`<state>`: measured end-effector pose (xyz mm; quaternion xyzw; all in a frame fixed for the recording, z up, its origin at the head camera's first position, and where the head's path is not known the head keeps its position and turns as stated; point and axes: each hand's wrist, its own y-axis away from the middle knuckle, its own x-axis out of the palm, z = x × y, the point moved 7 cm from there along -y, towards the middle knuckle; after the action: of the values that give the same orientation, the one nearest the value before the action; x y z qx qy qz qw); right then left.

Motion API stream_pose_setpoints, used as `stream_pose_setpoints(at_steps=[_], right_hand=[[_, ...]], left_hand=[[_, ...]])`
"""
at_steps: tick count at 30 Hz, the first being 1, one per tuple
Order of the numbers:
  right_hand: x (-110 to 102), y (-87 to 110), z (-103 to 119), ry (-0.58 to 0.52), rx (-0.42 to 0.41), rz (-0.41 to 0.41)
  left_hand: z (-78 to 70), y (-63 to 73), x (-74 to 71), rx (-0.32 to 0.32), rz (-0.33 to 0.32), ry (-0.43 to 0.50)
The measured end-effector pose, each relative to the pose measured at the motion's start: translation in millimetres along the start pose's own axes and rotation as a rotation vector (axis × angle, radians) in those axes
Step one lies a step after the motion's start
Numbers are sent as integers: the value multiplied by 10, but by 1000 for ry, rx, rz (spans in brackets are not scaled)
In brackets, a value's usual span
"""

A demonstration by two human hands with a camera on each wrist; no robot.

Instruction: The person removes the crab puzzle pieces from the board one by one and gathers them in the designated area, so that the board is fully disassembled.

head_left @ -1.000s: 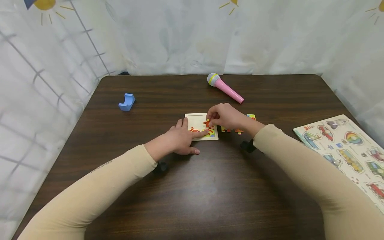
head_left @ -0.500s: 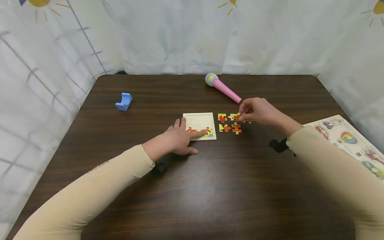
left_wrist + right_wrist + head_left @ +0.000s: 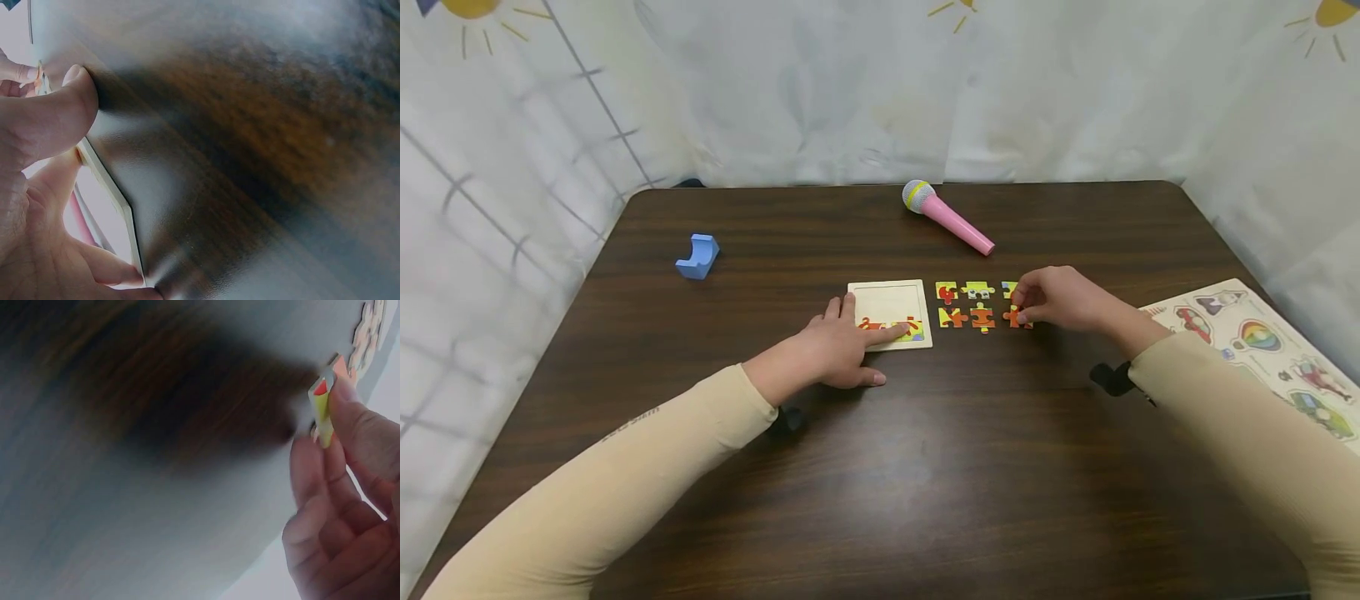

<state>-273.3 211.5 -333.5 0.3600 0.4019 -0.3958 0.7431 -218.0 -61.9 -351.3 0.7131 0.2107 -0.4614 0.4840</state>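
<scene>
Head view: L hand (image 3: pixel 841 352) lies w/ fingers spread on L side of puzzle tray (image 3: pixel 887 298), index across the fitted strip (image 3: pixel 914 331) at tray's near edge; grasping nothing. R hand (image 3: pixel 1058 300) pinches a puzzle pc (image 3: pixel 322 409) btwn thumb & fingers, R end of near row, R of tray; R wrist view has it tilted on edge. Other loose pcs (image 3: pixel 982 318) sit in 2 rows btwn tray & R hand, red/orange/yellow. Pink mic (image 3: pixel 951 221) lies on far part of bench (image 3: pixel 895 467), head to far L. Blue cradle (image 3: pixel 700 256) far L. Picture board (image 3: pixel 1270 367) on R, partly hidden by R sleeve (image 3: pixel 1240 425).
</scene>
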Motion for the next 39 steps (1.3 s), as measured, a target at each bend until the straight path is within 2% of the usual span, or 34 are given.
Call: stream_pose_setpoints(at_steps=[12, 32, 39], right_hand=[[28, 19, 82, 26, -36, -9], [43, 11, 76, 18, -26, -4], [-25, 8, 103, 49, -27, -11]], left_hand=[[4, -14, 9, -2, -9, -10], [-6, 8, 7, 2, 0, 1], [2, 0, 6, -4, 3, 0]])
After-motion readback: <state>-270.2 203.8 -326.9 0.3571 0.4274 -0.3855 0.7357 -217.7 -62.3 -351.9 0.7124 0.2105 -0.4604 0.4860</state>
